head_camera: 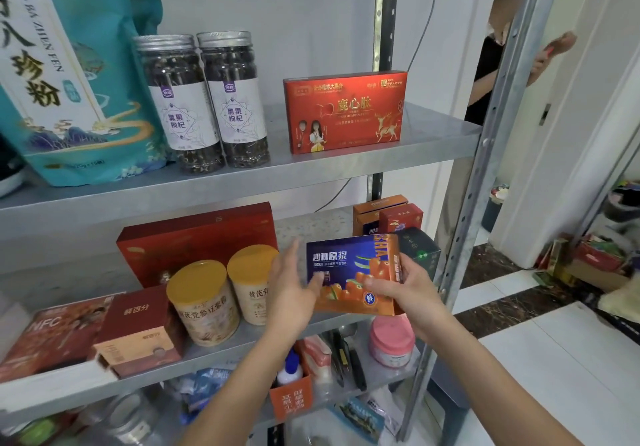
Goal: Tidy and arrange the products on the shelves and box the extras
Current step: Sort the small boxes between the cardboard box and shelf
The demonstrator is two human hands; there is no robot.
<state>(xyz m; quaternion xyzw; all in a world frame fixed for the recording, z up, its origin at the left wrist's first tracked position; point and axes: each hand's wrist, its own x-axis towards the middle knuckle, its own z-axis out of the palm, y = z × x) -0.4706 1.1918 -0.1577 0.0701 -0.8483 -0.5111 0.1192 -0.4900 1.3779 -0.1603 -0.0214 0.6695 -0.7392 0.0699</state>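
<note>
A blue and orange box (pixel 349 272) stands upright at the front of the middle shelf (pixel 221 348). My right hand (pixel 405 289) grips its right side, thumb on the front and fingers curled round the edge. My left hand (pixel 292 289) is beside the box's left edge with straight fingers, the fingertips touching its lower left corner. Two yellow-lidded cans (pixel 204 303) stand to the left of my left hand. Behind the box sit small orange and red boxes (pixel 388 217) and a dark green box (pixel 420 255).
The top shelf (pixel 242 179) holds a red flat box (pixel 346 113), two jars of dark berries (pixel 204 99) and a teal bag (pixel 69 75). Red boxes (pixel 138 328) lie on the middle shelf's left. A pink jar (pixel 391 341) sits below. A person (pixel 491 64) stands behind the shelf post.
</note>
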